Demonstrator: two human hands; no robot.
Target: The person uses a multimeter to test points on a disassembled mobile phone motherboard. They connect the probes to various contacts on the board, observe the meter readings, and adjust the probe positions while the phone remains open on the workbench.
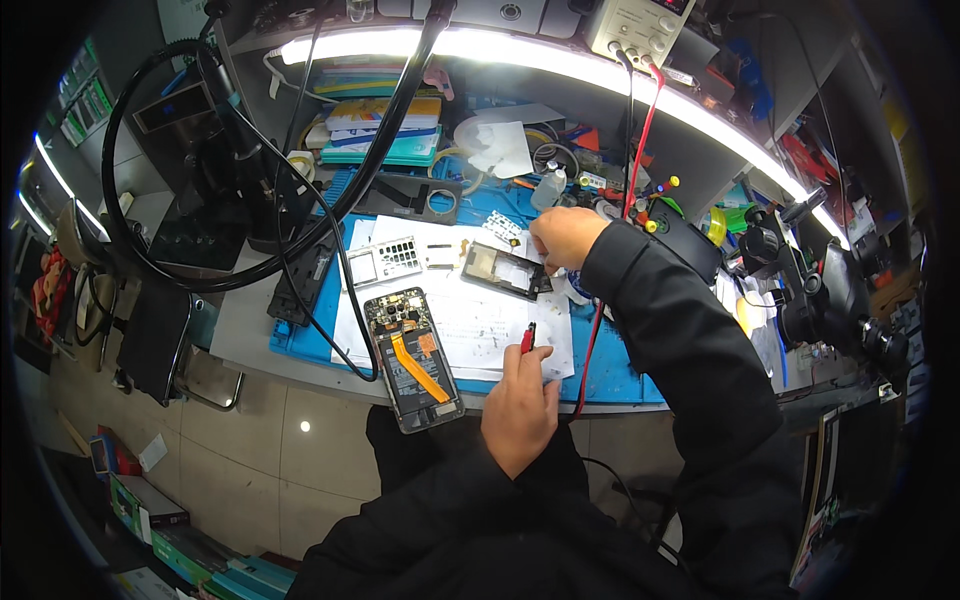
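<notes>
My left hand (pixel 518 410) is closed around a small red-handled tool (pixel 527 338) near the front of the white papers (pixel 479 335). My right hand (pixel 568 238) reaches over the back right of them, fingers curled at the far end of a dark rectangular phone frame (pixel 495 268); what its fingertips hold is hidden. An opened phone (pixel 413 355), showing its battery and an orange flex cable, lies left of my left hand. A silver perforated plate (pixel 382 264), a small metal piece (pixel 440 255) and a patterned sheet (pixel 502 226) lie behind it.
A blue mat (pixel 295 338) covers the bench. A black stand with looping cables (pixel 256 200) is at left, black equipment (pixel 840 300) at right. A power supply (pixel 630 25) with red and black leads sits above. A bottle (pixel 550 188) and tools fill the back.
</notes>
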